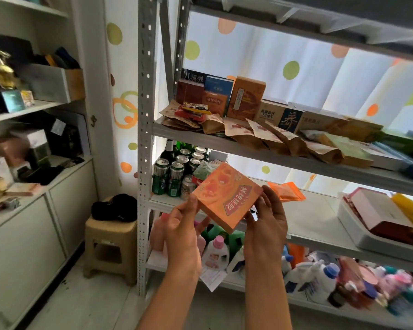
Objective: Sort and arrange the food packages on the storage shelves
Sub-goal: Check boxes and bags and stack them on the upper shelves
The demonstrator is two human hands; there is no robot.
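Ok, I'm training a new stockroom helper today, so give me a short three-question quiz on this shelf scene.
1. True or false: both hands hold the orange box.
2. What stands at the left end of the shelf behind that box: A) green cans, B) detergent bottles, C) a stool?
3. Fill in: the brown paper pouches lie on the shelf ____ the cans.

Key: 1 true, the left hand and right hand each grip an edge. 2 A. 3 above.
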